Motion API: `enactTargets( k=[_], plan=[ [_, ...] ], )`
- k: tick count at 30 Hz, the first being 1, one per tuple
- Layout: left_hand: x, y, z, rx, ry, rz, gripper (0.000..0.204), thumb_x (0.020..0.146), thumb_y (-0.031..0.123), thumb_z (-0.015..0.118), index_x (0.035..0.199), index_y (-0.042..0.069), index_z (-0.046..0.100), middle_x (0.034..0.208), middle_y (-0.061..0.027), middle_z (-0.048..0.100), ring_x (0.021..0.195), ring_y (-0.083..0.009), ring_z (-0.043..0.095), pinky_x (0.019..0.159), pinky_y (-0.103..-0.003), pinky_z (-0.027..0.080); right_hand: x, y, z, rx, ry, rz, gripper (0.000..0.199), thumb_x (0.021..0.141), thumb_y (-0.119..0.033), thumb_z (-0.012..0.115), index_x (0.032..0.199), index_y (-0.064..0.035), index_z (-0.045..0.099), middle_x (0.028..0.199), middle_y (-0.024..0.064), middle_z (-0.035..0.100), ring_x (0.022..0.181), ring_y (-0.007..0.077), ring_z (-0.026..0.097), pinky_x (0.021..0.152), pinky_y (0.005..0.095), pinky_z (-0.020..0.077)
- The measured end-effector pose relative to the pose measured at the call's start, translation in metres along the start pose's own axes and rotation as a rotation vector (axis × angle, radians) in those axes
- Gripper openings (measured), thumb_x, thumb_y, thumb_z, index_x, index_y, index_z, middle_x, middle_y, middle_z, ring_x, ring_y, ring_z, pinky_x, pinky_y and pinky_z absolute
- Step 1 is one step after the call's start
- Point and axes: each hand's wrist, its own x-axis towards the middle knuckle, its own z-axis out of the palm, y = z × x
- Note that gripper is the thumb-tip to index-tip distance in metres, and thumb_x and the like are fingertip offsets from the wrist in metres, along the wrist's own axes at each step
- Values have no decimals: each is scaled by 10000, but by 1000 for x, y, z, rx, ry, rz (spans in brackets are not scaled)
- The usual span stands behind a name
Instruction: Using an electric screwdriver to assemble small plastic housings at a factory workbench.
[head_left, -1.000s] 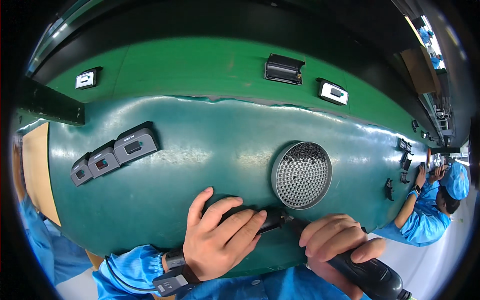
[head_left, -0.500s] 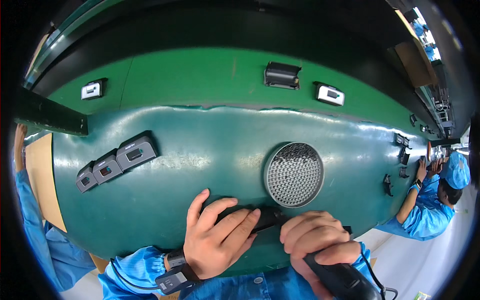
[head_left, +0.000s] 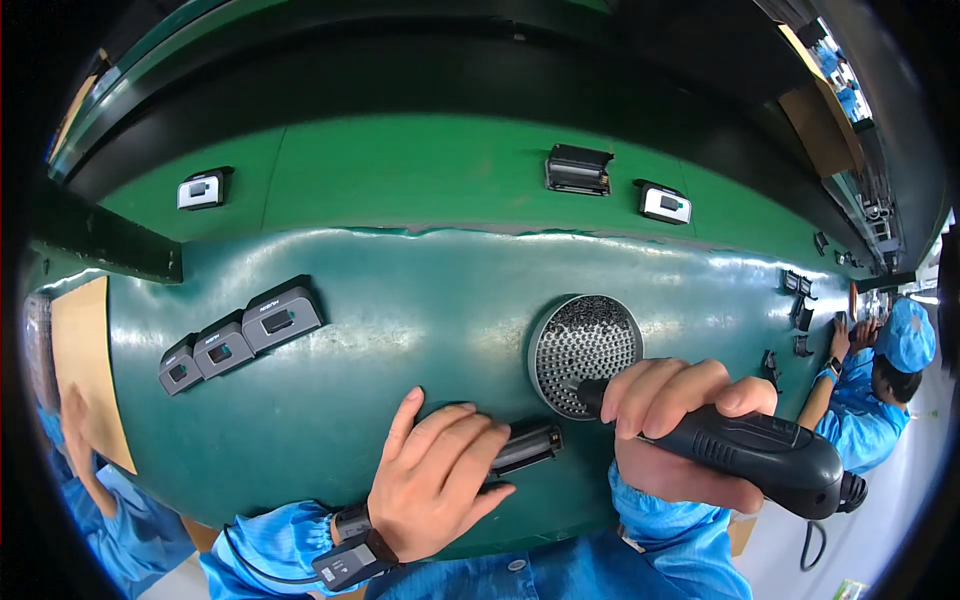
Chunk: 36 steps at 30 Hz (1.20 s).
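My right hand is wrapped round a black electric screwdriver, its nose pointing left over the near edge of a round metal screw tray. Rows of holes cover the tray, and small dark screws are heaped toward its far side. The screwdriver's tip is too dark against the tray to make out. Flat over a long black plastic housing, my left hand holds it down on the bench, fingers stretched out and thumb along the near side. The housing's left part is hidden under that hand.
Three grey device casings stand in a row on the bench at left. On the green strip behind lie an open black housing and white-fronted units. Co-workers sit at both sides; black parts lie near the right one.
My right hand has lifted the screwdriver from the housing and swung it up and right to the screw tray. My left hand stays on the housing.
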Motion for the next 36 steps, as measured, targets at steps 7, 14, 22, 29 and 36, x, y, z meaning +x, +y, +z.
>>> enactTargets(
  k=[7,14,22,29,36],
  plan=[
    [-10,-18,3,40,18,72,569,651,233,890,1137,23,679,1105,-124,680,1137,-316,632,1142,-598,355,-12,22,5,-54,6,-15,760,915,-701,583,1210,-29,385,802,165,583,553,245,594,487,374,525],
    [-16,-18,-1,-5,14,45,507,657,219,889,1096,58,693,1091,-85,682,1129,-302,632,1132,-578,363,-14,19,11,-56,39,14,754,915,-701,585,1208,-34,389,803,160,582,544,240,589,485,371,521],
    [-15,-24,-1,-26,2,18,475,649,242,894,1065,96,717,1085,-51,673,1137,-268,610,1129,-548,342,-19,26,13,-68,7,-16,754,905,-698,606,1186,-32,392,790,155,575,535,229,585,479,364,521],
    [-15,-27,3,-21,14,26,456,649,253,891,1047,105,727,1082,-30,673,1134,-253,605,1115,-534,345,-20,31,11,-43,-13,-67,759,902,-700,611,1181,-27,399,790,155,576,524,224,580,463,350,514],
    [-26,-24,-4,-55,29,-33,472,618,230,903,1051,135,741,1097,-9,658,1126,-241,595,1090,-524,361,-24,14,22,-49,5,109,755,891,-697,634,1232,-55,429,817,128,584,596,234,591,526,384,525]
  ],
)
